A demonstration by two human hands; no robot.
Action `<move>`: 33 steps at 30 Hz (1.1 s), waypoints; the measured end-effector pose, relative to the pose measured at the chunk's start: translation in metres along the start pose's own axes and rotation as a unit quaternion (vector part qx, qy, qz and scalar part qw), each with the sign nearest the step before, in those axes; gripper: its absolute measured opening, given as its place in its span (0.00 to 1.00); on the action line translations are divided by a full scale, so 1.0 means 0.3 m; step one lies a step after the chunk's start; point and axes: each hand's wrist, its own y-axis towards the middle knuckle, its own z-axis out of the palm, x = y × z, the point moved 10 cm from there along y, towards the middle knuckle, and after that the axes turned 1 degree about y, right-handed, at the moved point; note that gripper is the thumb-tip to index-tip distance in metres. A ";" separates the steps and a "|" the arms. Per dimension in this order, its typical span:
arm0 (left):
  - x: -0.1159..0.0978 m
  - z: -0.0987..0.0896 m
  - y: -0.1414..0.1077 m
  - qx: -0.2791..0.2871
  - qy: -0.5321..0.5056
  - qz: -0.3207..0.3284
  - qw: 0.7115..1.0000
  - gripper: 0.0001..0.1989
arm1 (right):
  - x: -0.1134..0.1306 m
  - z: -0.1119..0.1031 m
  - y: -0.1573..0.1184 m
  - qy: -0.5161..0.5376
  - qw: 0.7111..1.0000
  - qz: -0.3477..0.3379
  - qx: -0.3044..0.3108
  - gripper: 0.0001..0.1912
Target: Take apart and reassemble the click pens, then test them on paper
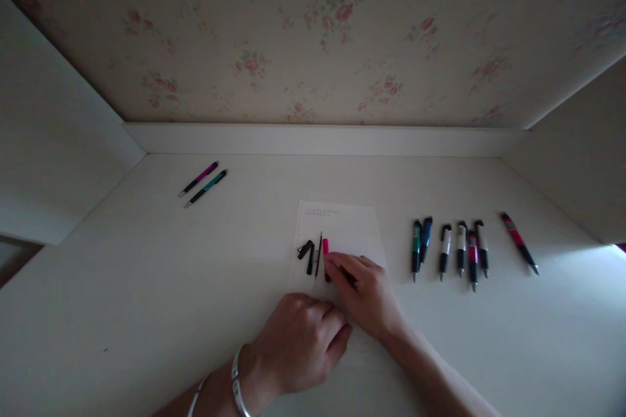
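Note:
My right hand (368, 290) has its thumb and forefinger pinched at a pink and black pen barrel (326, 246), placing or holding it on the paper. To the left of that barrel are a thin dark ink refill (319, 254), a black pen part (310, 259) and a shorter, tilted black piece (305, 249). A small spring-like bit (315, 259) seems to lie among them, too blurred to be sure. Below, my left hand (306, 339) rests palm down with its fingers curled in; anything inside it is hidden.
Under the parts is a lined sheet of paper (355, 225) with writing at its top. Several pens, among them a white and black one (445, 251), lie at right; a pink and black pen (518, 241) lies farther out. Purple (199, 178) and teal (207, 187) pens lie back left.

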 end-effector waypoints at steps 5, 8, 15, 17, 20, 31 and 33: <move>-0.008 -0.015 0.001 -0.018 0.007 0.011 1.000 0.07 | -0.095 -0.086 -0.011 0.101 0.979 0.138 -0.108 0.18; -0.009 -0.020 0.000 -0.036 0.012 0.015 0.999 0.08 | -0.089 -0.063 -0.006 0.071 0.986 0.133 -0.068 0.23; -0.008 -0.018 -0.010 -0.059 0.019 0.024 0.998 0.08 | -0.027 0.018 -0.002 -0.095 0.994 0.054 0.019 0.11; -0.011 -0.020 -0.010 -0.059 0.019 0.028 0.998 0.08 | -0.009 0.027 0.002 -0.130 0.991 0.027 0.032 0.15; -0.015 -0.023 -0.009 -0.061 0.022 0.031 0.997 0.09 | 0.014 0.031 0.002 -0.133 0.990 -0.013 0.045 0.16; 0.011 -0.066 -0.019 -0.097 -0.067 -0.013 0.993 0.13 | 0.002 -0.087 -0.030 0.099 0.987 -0.030 -0.126 0.10; 0.047 -0.099 -0.030 -0.139 -0.139 -0.065 0.978 0.12 | -0.023 -0.100 -0.039 0.153 0.976 -0.011 -0.156 0.07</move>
